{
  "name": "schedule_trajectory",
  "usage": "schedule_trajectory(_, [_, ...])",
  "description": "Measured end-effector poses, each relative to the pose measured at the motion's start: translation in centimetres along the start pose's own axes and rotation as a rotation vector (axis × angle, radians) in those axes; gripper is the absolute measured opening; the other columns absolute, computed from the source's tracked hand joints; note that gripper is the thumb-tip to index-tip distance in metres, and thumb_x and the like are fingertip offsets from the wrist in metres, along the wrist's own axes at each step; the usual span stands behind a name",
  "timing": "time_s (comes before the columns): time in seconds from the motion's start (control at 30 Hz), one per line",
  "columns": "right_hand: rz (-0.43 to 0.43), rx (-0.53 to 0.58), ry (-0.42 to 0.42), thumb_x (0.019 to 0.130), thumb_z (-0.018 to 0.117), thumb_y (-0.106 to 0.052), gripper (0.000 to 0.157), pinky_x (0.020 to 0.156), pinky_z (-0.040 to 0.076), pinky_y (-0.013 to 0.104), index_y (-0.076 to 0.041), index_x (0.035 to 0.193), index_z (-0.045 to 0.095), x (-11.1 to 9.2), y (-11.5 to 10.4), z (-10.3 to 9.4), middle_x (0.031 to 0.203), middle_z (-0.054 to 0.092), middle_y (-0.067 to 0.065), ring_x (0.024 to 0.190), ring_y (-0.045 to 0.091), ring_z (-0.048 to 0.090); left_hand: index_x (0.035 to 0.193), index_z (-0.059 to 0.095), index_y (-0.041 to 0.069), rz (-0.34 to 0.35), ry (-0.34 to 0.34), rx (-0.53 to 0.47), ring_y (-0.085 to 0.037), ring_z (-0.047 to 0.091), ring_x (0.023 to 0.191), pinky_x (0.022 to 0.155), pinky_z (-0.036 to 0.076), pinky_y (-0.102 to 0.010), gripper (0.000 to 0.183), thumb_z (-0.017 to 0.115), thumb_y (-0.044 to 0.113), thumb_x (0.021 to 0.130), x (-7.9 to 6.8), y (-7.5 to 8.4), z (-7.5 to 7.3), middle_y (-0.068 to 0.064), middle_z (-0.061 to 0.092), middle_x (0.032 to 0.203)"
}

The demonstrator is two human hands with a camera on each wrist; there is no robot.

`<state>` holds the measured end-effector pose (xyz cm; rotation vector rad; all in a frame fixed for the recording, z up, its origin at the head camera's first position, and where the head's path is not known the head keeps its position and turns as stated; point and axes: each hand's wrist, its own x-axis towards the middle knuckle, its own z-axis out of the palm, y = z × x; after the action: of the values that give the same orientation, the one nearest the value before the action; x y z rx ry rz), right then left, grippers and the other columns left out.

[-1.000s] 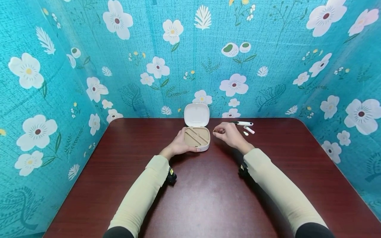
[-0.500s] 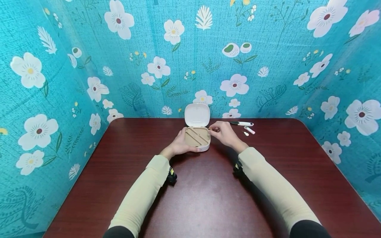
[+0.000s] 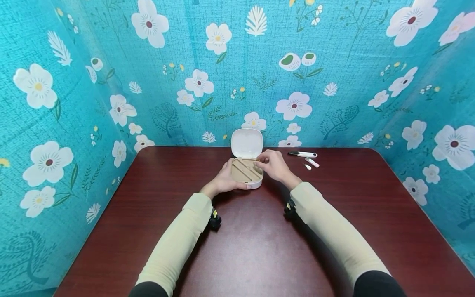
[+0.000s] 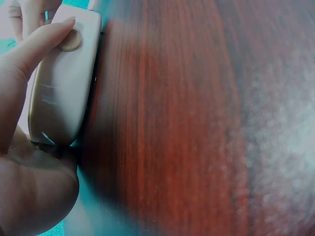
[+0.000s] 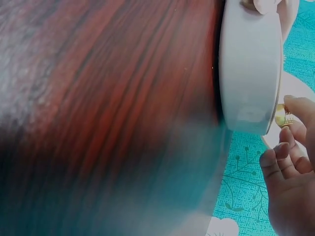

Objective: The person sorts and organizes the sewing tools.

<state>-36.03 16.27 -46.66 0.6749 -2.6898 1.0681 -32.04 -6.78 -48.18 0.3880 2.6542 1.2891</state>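
Observation:
A small white jewelry box (image 3: 256, 185) stands on the table with its lid (image 3: 246, 142) raised against the back. Its beige insert has diagonal slots. My left hand (image 3: 225, 178) grips the box from the left, and in the left wrist view the thumb (image 4: 47, 42) lies on the front wall beside a round clasp button (image 4: 70, 40). Over the insert's back right corner is my right hand (image 3: 275, 164). It pinches a gold ring (image 5: 280, 116) between thumb and fingertip, right at the box's rim in the right wrist view.
Right of the box lie a black and white pen-shaped item (image 3: 303, 154), a small pink and white tube (image 3: 312, 162) and a tiny white piece (image 3: 308, 167). A blue floral cloth (image 3: 222, 82) hangs behind the dark red table (image 3: 259, 247).
My right hand has moved left with the ring, from beside the box to over its insert. The left hand has kept its grip, and the box has stayed in place.

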Motion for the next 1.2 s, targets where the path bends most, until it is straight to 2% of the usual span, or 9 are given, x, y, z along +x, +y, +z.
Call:
schedule_trajectory(0.3, [0.038,-0.027,-0.034,0.095,0.074,-0.016,0.011,0.077,0.055,0.039,-0.007,0.098,0.080,0.5,-0.3,0.5,0.091,0.074,0.005,0.085,0.020,0.067,0.150,0.032,0.014,0.005,0.002,-0.002,-0.025,0.045,0.126,0.108,0.039,-0.043,0.111,0.097,0.043,0.065,0.1,-0.2,0.1,-0.009,0.044,0.137])
schedule_trajectory(0.53, [0.002,-0.104,-0.064,0.095,0.074,-0.017,0.010,0.070,0.053,0.036,-0.009,0.094,0.079,0.7,-0.9,1.2,0.085,0.072,0.003,0.078,0.017,0.065,0.149,0.033,0.014,0.015,0.006,-0.009,-0.024,0.046,0.126,0.108,0.039,-0.041,0.111,0.097,0.044,0.063,0.2,-0.4,0.1,-0.009,0.044,0.138])
schedule_trajectory(0.7, [0.006,-0.133,-0.083,0.096,0.074,-0.018,0.011,0.073,0.053,0.036,-0.008,0.098,0.079,0.8,-1.1,1.5,0.090,0.072,0.004,0.083,0.016,0.065,0.148,0.033,0.015,0.010,0.006,-0.006,-0.024,0.046,0.126,0.108,0.039,-0.041,0.110,0.098,0.044,0.063,0.2,-0.4,0.1,-0.009,0.044,0.138])
schedule_trajectory(0.93, [0.005,-0.069,-0.064,0.096,0.070,-0.010,0.016,0.076,0.055,0.036,-0.006,0.109,0.079,0.6,-1.0,1.1,0.100,0.076,0.006,0.087,0.017,0.068,0.149,0.034,0.013,0.015,0.006,-0.006,-0.025,0.045,0.126,0.108,0.039,-0.043,0.110,0.097,0.043,0.064,0.1,-0.2,0.0,-0.010,0.044,0.138])
schedule_trajectory(1.07, [0.026,-0.036,-0.060,0.096,0.067,-0.007,0.019,0.073,0.055,0.036,-0.007,0.111,0.079,0.3,-0.9,0.6,0.100,0.077,0.005,0.084,0.017,0.068,0.149,0.034,0.013,0.017,0.004,-0.016,-0.025,0.045,0.127,0.109,0.038,-0.044,0.109,0.097,0.042,0.064,0.1,-0.2,0.0,-0.010,0.044,0.137])
schedule_trajectory(1.2, [0.013,-0.027,-0.058,0.095,0.067,-0.007,0.019,0.078,0.055,0.038,-0.006,0.110,0.078,-0.2,-0.8,0.1,0.104,0.076,0.006,0.090,0.019,0.069,0.150,0.033,0.013,0.014,-0.001,-0.024,-0.026,0.044,0.128,0.110,0.038,-0.044,0.111,0.098,0.042,0.064,0.0,-0.1,0.0,-0.010,0.043,0.138])
